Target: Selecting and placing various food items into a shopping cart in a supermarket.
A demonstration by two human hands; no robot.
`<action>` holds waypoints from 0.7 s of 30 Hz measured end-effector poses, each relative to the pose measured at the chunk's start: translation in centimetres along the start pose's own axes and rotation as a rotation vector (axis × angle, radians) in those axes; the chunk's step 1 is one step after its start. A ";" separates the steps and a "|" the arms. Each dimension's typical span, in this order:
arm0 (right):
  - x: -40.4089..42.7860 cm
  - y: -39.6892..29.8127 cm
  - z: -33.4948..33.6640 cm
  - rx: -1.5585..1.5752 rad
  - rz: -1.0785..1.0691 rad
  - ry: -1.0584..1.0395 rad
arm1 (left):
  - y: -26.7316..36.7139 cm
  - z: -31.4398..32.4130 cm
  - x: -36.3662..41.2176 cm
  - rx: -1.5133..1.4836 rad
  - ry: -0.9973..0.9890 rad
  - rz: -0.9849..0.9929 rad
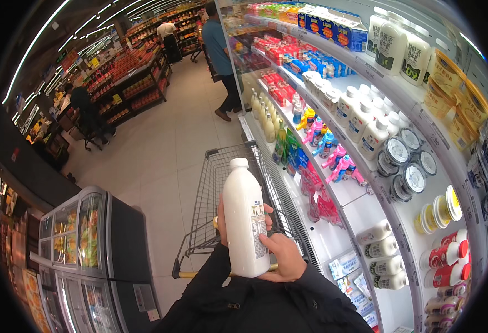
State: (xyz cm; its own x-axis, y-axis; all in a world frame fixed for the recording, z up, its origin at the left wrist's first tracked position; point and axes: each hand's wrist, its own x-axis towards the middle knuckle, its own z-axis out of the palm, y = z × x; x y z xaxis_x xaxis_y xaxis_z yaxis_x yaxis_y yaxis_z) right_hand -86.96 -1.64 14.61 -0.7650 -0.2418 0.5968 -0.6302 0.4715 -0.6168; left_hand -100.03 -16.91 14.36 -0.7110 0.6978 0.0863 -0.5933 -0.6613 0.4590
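Note:
Upright in front of my chest is a large white milk bottle (244, 187) with a white cap, its side bearing a printed label (260, 229). My left hand (222, 220) wraps around it from behind, mostly hidden, with fingertips showing at the right side. My right hand (287, 256) holds the lower right of the bottle, a finger on the printed text and the others near the base. Just beyond the bottle stands a wire shopping cart (210, 187), its yellow handle (185, 274) partly hidden by my arms.
A lit dairy shelf (352, 204) curves along the right, bearing bottles, tubs and cartons. On the left stands a glass-door freezer (127, 233). Tiled floor (156, 137) runs ahead, where a person in a blue shirt (216, 41) is beside the shelf. Other people stand farther off.

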 end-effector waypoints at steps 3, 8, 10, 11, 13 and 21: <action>0.2 0.1 0.6 0.000 -0.028 0.028 | 0.5 -0.2 -0.2 -0.084 -0.069 -0.047; 0.9 0.1 1.4 0.010 -0.073 0.049 | 0.7 -1.7 -0.6 -0.156 -0.112 -0.004; 1.1 0.3 1.6 0.003 -0.101 0.050 | 0.9 -1.8 -0.5 -0.179 -0.147 0.012; 1.2 0.4 1.7 0.004 -0.100 0.051 | 1.1 -1.8 -0.4 -0.166 -0.144 0.006; 1.5 0.5 1.8 0.006 -0.108 0.053 | 1.7 -2.0 -0.3 -0.153 -0.140 0.001; 0.3 4.8 4.5 0.330 0.226 0.013 | 2.4 -2.3 -0.7 0.281 0.205 0.352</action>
State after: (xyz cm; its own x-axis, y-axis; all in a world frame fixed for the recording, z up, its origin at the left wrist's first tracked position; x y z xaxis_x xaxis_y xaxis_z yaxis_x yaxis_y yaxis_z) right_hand -90.85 -3.25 9.52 -0.8888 -0.1513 0.4325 -0.4566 0.2136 -0.8636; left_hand -101.83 -19.59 13.39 -0.9265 0.3579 0.1164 -0.1987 -0.7278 0.6563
